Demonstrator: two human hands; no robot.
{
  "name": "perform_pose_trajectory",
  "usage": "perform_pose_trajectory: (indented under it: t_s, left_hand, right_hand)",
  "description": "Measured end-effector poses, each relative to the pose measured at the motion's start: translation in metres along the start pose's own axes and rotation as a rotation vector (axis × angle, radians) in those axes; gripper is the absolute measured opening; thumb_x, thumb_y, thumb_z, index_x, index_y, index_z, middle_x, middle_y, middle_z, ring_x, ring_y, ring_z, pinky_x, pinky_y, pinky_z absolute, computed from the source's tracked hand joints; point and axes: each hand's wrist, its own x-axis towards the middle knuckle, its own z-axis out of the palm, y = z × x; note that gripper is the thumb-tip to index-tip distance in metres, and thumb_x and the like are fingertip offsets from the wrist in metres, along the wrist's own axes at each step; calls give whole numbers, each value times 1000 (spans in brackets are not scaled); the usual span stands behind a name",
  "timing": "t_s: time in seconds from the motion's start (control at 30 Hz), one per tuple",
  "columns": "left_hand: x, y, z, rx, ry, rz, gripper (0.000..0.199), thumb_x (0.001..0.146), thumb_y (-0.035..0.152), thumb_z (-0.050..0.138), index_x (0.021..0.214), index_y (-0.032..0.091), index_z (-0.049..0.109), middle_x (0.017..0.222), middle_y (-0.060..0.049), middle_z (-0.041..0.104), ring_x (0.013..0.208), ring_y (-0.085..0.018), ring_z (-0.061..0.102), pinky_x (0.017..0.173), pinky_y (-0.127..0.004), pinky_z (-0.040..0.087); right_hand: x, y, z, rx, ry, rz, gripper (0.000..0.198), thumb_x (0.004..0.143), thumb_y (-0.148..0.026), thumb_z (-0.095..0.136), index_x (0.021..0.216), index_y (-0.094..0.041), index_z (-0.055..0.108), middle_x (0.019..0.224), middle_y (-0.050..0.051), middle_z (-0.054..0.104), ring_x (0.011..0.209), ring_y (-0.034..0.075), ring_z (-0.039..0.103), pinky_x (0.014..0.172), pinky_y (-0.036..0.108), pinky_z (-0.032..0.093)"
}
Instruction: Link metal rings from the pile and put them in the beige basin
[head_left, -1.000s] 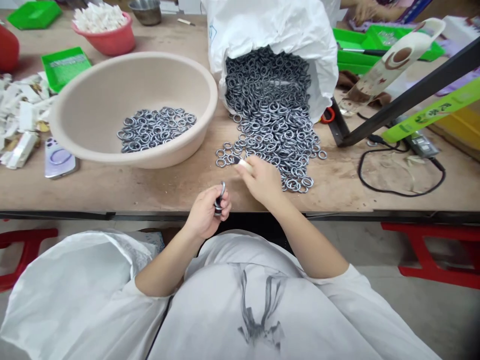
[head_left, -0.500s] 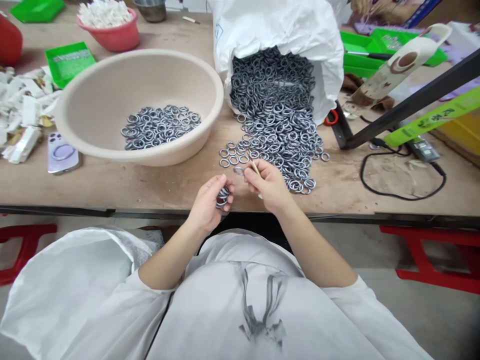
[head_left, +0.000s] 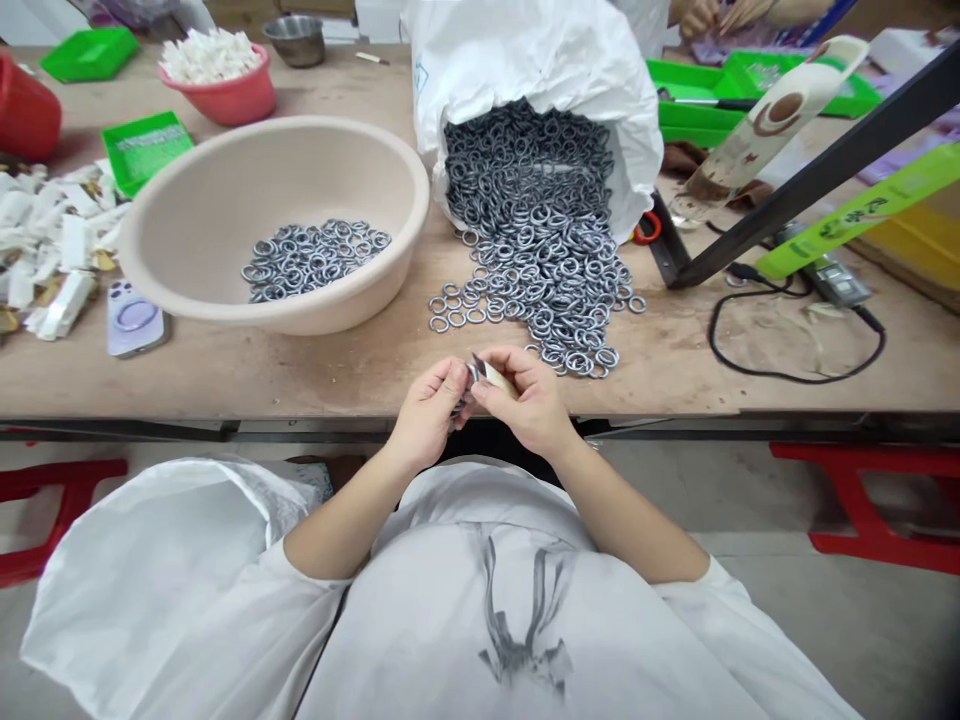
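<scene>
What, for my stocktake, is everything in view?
Table: one, brown, centre
Basin: one, beige, left
Sacks: two, white, centre, lower left
Rings: uncountable, grey, basin, table, one sack
Trays: at least four, green, back
Plastic bowl: one, red, back left
Pieces: many, white, plastic bowl, left
Metal bowl: one, silver, back
Bucket: one, red, left
Phone: one, purple, left
Handled container: one, white-brown, right
Bar: one, black, right
Strip: one, green, right
Cable: one, black, right
Stools: two, red, floor
Another person's hands: two, back right
Shirt: one, white, bottom
Left hand: one, centre, holding rings
Right hand: one, centre, holding dark-tipped tool
</scene>
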Motion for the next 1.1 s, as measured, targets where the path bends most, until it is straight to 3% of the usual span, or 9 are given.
perform_pose_trajectory:
  t_s: [0.13, 0.27, 0.47, 0.7, 0.8, 0.87, 0.97, 1.03, 1.1]
  left_hand:
    - [0, 2, 4, -41, -66, -66, 48, 76, 60, 73, 71, 17, 52, 59, 4, 46, 46, -6, 41, 40, -18, 30]
    - [0, 3, 4, -68, -99, -48, 46, 81, 54, 70, 67, 16, 49, 60, 4, 46, 47, -5, 43, 42, -18, 30]
    - [0, 5, 6, -110, -33, -87, 47, 70, 56, 79, 73, 17, 52, 59, 5, 48, 44, -5, 41, 40, -17, 31]
    - [-3, 6, 4, -71, -83, -94, 50, 70, 60, 78, 68, 17, 51, 56, 4, 46, 45, -6, 40, 42, -19, 30]
    - [-8, 7, 2, 4, -241, -75, 49, 80, 57, 70, 62, 16, 51, 55, 2, 45, 47, -7, 40, 45, -21, 30]
    - [-9, 8, -2, 9, -280, -66, 48, 83, 55, 67, 61, 15, 52, 56, 1, 45, 47, -8, 40, 45, -22, 30]
    - [-9, 11, -12, -13, -159, -55, 44, 82, 52, 70, 63, 15, 55, 58, 1, 47, 47, -7, 41, 44, -21, 29]
    - [-7, 13, -20, -12, -69, -62, 39, 80, 50, 72, 69, 15, 60, 59, 1, 50, 47, -7, 43, 44, -20, 31]
    - [-6, 15, -27, -29, -7, -65, 33, 78, 46, 74, 78, 14, 65, 59, 2, 51, 46, -7, 44, 42, -19, 31]
  right_hand:
    - [2, 2, -3, 7, 14, 29, 32, 77, -52, 70, 85, -24, 57, 69, -3, 60, 58, 13, 57, 56, 28, 52]
    - [1, 1, -13, -164, 87, -119, 29, 87, -49, 63, 84, -21, 59, 70, -3, 58, 62, 11, 53, 61, 25, 45]
    - [-9, -9, -18, -528, -113, -301, 37, 97, -43, 52, 70, -20, 63, 63, -2, 58, 60, 11, 48, 61, 25, 36]
    - [-5, -5, -22, -583, -149, -213, 42, 97, -48, 50, 68, -20, 60, 59, -4, 51, 56, 10, 42, 58, 25, 31]
    - [8, 4, -32, -575, -21, -131, 48, 97, -53, 46, 61, -20, 50, 55, -5, 41, 55, 10, 39, 56, 26, 28]
    - [20, 10, -37, -621, 71, -91, 50, 96, -55, 45, 59, -21, 44, 55, -5, 37, 55, 11, 38, 56, 26, 27]
    - [43, 12, -34, -790, 68, -50, 39, 95, -51, 49, 75, -20, 60, 67, -1, 57, 66, 15, 52, 64, 27, 35]
    - [59, 12, -24, -961, -1, -38, 27, 93, -46, 56, 96, -22, 68, 90, 3, 71, 83, 19, 62, 72, 28, 40]
    - [75, 13, -11, -1132, -85, -47, 28, 91, -39, 61, 114, -24, 67, 109, 6, 72, 97, 24, 64, 78, 31, 43]
